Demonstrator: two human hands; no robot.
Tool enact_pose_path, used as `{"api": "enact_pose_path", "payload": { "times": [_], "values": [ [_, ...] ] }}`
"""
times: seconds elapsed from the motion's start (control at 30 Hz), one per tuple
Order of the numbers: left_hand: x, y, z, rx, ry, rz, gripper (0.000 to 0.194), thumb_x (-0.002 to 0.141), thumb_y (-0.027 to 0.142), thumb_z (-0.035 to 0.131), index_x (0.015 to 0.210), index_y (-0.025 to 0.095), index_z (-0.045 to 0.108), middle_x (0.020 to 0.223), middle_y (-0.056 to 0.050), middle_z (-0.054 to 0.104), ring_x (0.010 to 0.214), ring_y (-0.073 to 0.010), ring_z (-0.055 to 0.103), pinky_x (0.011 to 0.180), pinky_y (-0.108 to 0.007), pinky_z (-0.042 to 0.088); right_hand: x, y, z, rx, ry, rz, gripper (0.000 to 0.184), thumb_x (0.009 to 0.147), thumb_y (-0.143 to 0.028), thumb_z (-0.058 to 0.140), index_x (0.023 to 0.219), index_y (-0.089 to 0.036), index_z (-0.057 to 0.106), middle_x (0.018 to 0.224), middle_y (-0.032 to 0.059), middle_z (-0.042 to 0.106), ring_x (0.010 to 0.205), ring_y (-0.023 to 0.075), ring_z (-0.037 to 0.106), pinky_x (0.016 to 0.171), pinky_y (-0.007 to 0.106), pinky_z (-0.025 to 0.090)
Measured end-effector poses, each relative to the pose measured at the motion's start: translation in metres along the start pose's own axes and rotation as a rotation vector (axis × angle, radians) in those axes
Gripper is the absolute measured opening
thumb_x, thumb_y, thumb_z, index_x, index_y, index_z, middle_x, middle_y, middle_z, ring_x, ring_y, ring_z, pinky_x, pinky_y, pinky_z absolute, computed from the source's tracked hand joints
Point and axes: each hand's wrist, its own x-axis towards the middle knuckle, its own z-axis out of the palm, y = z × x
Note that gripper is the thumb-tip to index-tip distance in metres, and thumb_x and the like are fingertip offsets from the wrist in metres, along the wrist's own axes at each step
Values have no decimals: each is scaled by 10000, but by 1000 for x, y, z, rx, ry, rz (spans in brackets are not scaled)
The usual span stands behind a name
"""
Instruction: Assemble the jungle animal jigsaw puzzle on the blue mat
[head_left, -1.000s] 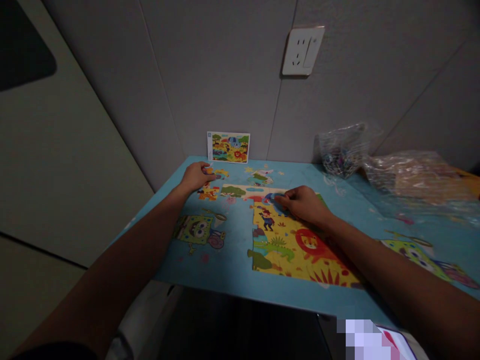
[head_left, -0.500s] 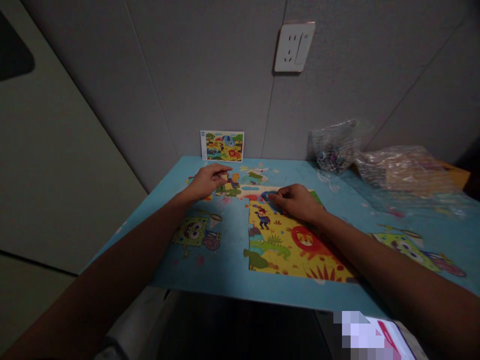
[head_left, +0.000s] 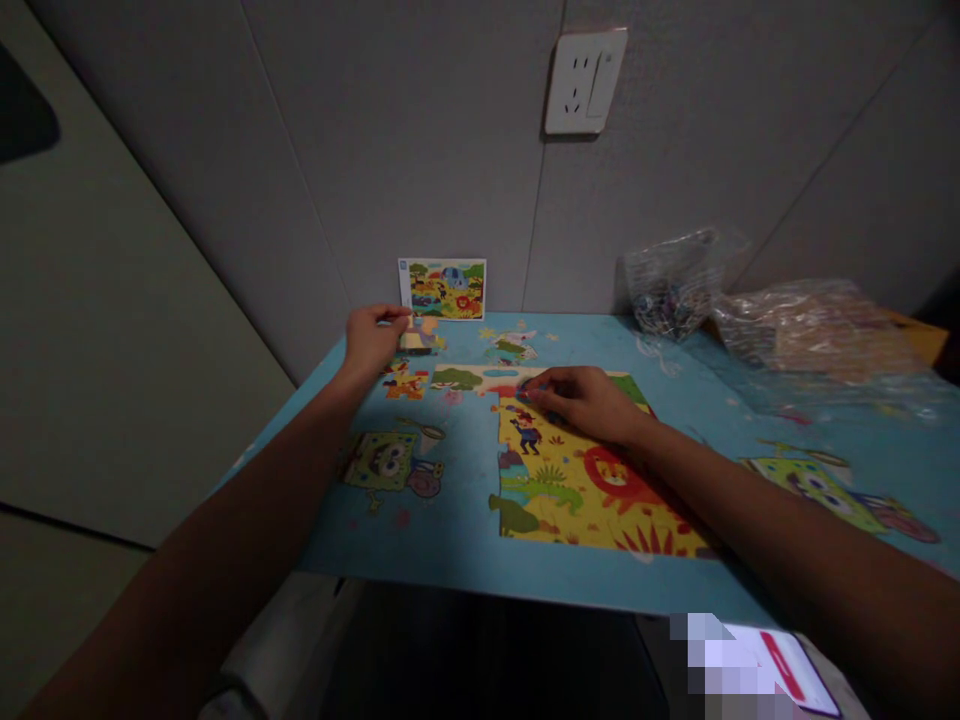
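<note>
My left hand (head_left: 373,345) is at the table's far left, thumb and fingers pinched on a puzzle piece (head_left: 418,338), which looks tilted up from the table. Just below it lie loose orange-and-yellow puzzle pieces (head_left: 405,383). My right hand (head_left: 589,402) rests over the upper part of the partly joined jigsaw puzzle (head_left: 555,460). Its fingertips are pressed together near a blue patch; the hand hides whatever is under or between them. A lion, a crocodile and a figure in a hat show on the puzzle. From its top edge a strip with a green bush (head_left: 457,378) reaches left.
A small picture card (head_left: 447,290) leans on the wall behind the table. Clear plastic bags (head_left: 667,290) lie at the back right. The blue table mat (head_left: 442,540) has printed cartoon figures. A lit phone (head_left: 795,665) is at the lower right, below the table edge.
My left hand moved right over the strip with the piece, then back left and away. My right hand shifted slightly left on the puzzle, covering more of the blue patch.
</note>
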Motion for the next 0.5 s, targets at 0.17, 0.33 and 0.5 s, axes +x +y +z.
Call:
{"api": "enact_pose_path", "payload": {
  "times": [0.17,0.33,0.5],
  "values": [
    [11,-10,-8,-9,15,-101,121,712,159,689,826,148,727,768,-41,686,622,-125,602,529,-204,487,1,2,1,6,1,20,393,889,-465,597,1026,-147,782,690,55,676,560,127,494,546,285,354],
    [-1,0,-1,-29,-126,-177,100,700,176,754,774,145,694,711,-44,679,551,-118,587,521,-225,500,1,1,1,9,-4,8,397,887,-469,594,1014,-143,780,670,48,669,565,128,497,558,282,368],
    [-6,4,2,125,-209,-159,114,733,241,739,790,169,672,712,-38,690,567,-137,595,577,-256,496,1,3,2,12,-2,20,401,877,-477,602,1012,-146,782,698,57,686,562,128,498,554,282,367]
  ]
}}
